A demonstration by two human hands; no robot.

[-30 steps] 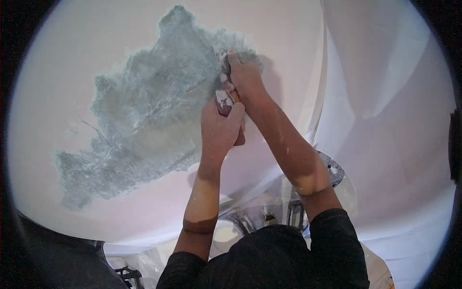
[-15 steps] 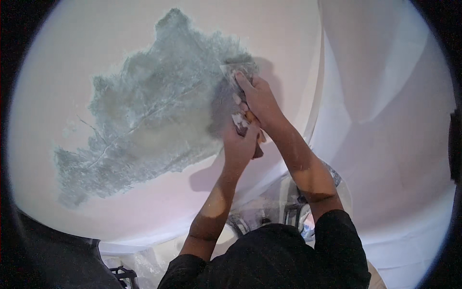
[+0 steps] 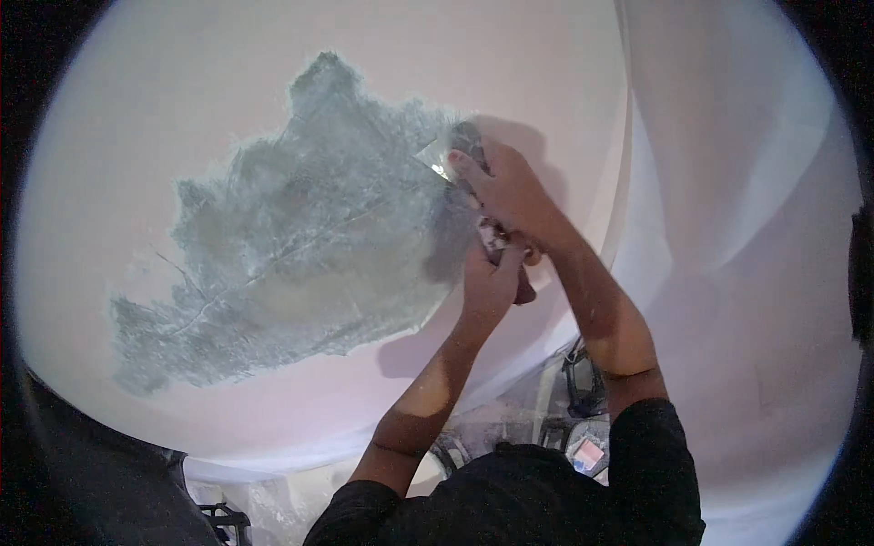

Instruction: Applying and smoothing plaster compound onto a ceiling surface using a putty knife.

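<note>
Against the pale pink wall (image 3: 537, 82), a large ragged grey-green patch (image 3: 300, 227) carries whitish smears and a diagonal line. My right hand (image 3: 510, 191) is closed round a putty knife, its thin shiny blade (image 3: 435, 161) angled at the patch's right edge; its handle is mostly hidden by the fingers. Just below, my left hand (image 3: 492, 278) grips a second tool with a brown handle end (image 3: 525, 291) and a white-smeared upper part (image 3: 492, 237). What kind of tool this is I cannot make out. The two hands are close together, with shadows around them.
Pale sheeting or wall (image 3: 728, 300) curves away on the right. Beneath my arms, cluttered gear and a round container with a pinkish item (image 3: 588, 453) stand on the floor. A dark surface (image 3: 100, 473) fills the lower left, beside a black frame-like object (image 3: 226, 523).
Both hands have shifted right and slightly down along the patch's edge. The putty knife's blade has turned to a steeper slant. The view has shifted a little too.
</note>
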